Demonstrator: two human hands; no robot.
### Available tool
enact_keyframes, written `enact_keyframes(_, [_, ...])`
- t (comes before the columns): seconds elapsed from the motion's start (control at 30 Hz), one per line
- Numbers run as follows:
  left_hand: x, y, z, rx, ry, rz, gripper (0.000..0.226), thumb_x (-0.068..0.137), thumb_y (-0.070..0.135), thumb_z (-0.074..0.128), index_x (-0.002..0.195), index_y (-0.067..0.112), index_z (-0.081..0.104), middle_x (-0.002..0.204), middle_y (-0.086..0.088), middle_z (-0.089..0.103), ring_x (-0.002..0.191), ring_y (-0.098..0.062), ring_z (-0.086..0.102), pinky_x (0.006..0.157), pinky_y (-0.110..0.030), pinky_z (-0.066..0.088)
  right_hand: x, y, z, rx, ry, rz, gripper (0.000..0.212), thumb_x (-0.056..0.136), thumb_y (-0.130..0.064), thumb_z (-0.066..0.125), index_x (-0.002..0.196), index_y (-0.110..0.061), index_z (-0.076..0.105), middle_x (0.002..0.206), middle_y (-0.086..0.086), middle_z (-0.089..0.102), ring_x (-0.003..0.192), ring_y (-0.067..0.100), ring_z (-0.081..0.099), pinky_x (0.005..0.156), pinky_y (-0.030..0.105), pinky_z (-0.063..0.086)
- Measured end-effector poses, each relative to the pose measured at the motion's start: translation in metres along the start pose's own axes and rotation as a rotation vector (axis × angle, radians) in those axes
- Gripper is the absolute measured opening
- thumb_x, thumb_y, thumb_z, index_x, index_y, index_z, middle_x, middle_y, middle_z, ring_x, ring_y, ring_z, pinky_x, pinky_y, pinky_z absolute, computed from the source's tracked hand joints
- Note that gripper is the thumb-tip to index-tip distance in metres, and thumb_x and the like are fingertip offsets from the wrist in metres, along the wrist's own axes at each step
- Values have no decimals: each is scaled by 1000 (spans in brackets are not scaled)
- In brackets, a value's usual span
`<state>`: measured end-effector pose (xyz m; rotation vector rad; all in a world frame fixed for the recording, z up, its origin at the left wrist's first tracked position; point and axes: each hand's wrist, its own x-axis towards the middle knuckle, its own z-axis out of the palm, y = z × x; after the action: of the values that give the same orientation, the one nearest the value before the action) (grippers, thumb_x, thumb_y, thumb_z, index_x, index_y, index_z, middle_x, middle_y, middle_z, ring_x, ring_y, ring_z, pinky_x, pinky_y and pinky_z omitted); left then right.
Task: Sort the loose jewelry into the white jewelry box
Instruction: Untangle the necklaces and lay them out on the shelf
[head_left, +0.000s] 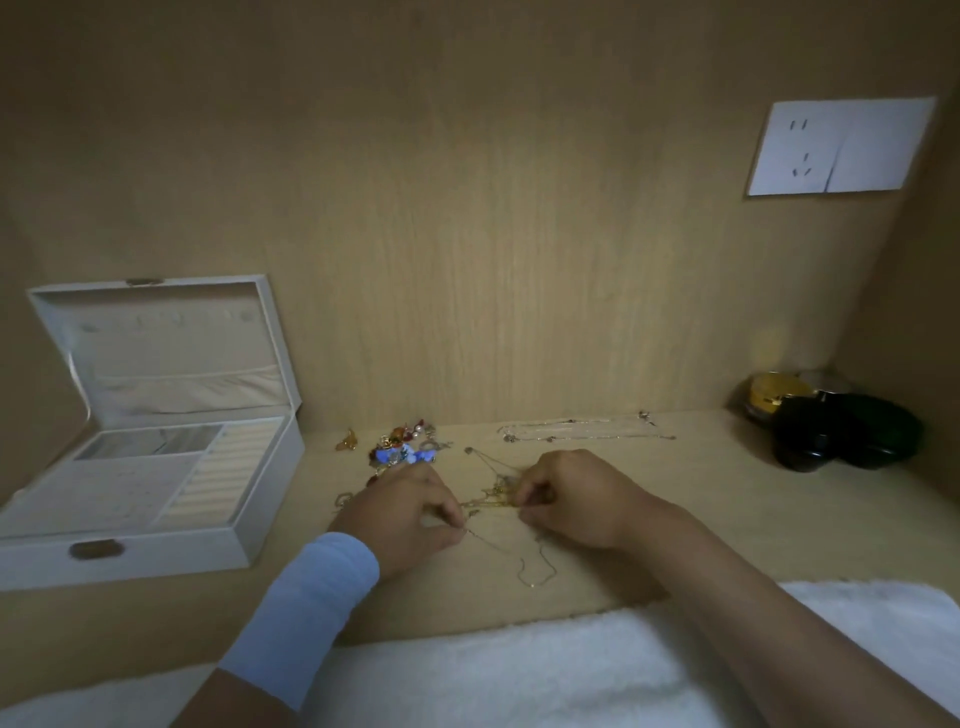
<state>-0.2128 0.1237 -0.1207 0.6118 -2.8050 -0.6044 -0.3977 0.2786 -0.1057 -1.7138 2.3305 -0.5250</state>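
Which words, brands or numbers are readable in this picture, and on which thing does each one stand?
No text can be read.
Socket plate: only slot holes, no lettering.
White box: plain; its clasp shows no mark.
Yellow lid: too blurred to tell.
Chain, pinched by the left hand and right hand: no tag visible.

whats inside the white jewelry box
The white jewelry box shows cream ring rolls and a flat padded tray; no jewelry clearly visible. Anything under the tray is covered.
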Motion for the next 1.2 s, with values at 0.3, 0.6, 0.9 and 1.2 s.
enact_keyframes(0.3, [-5,32,11,24,-55,187,27,84,46,68,110,40,71,105,22,55,104,-1,43,95,-25,39,-10,-4,-9,141,1,-75,10,81,-20,78,86,-29,79,71,-22,62,68,-11,56,63,7,39])
enact_keyframes(0.6, [-3,37,12,90,-66,189,12,87,39,65,91,33,74,98,17,62,96,0,51,84,-25,45,-13,15,-11,216,-51,8,17,80,-13,80,89,-28,80,75,-22,68,67,-11,57,65,5,39])
enact_keyframes(0.9, [-11,16,-9,40,-79,-52,11,91,27,57,85,30,67,84,16,64,77,-1,59,76,-22,50,-14,26,-14,94,-13,35,21,82,-16,75,95,-33,78,78,-16,65,68,-10,56,65,7,39])
enact_keyframes(1.2, [-13,18,-12,49,-35,-241,27,80,55,69,103,40,73,100,23,69,90,4,56,79,-18,41,0,-11,22,42,102,-168,22,86,-35,72,107,-31,75,97,-14,63,92,6,62,85,27,50])
